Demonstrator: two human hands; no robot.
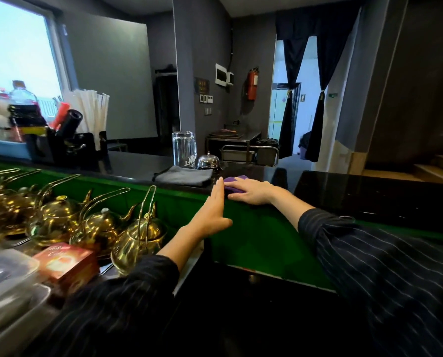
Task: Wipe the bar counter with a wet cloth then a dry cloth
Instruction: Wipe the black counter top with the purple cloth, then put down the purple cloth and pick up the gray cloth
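Nearest the camera, two forearms in dark pinstriped sleeves (pixel 385 269) reach forward over the green front panel (pixel 254 238) of the bar. The left hand (pixel 212 211) is flat and open, fingers straight and pressed side by side, thumb out, standing on its edge with its fingertips at the lip of the black bench (pixel 369 191); it holds nothing. Just to its right, almost touching its fingertips, the right hand (pixel 251 192) lies palm down with fingers spread, pressing on a purple cloth (pixel 237 179) that sits on the bench top near the front edge; the cloth shows beyond and beneath the fingers. Left of the left hand, lower down, stand several golden teapots (pixel 135 235) with a red box (pixel 66 261) beside them. Just beyond the left hand's fingertips a folded grey cloth (pixel 184 175) lies on the bench, untouched. Behind it are a chrome call bell (pixel 208 161) and an upturned clear glass (pixel 184 148).
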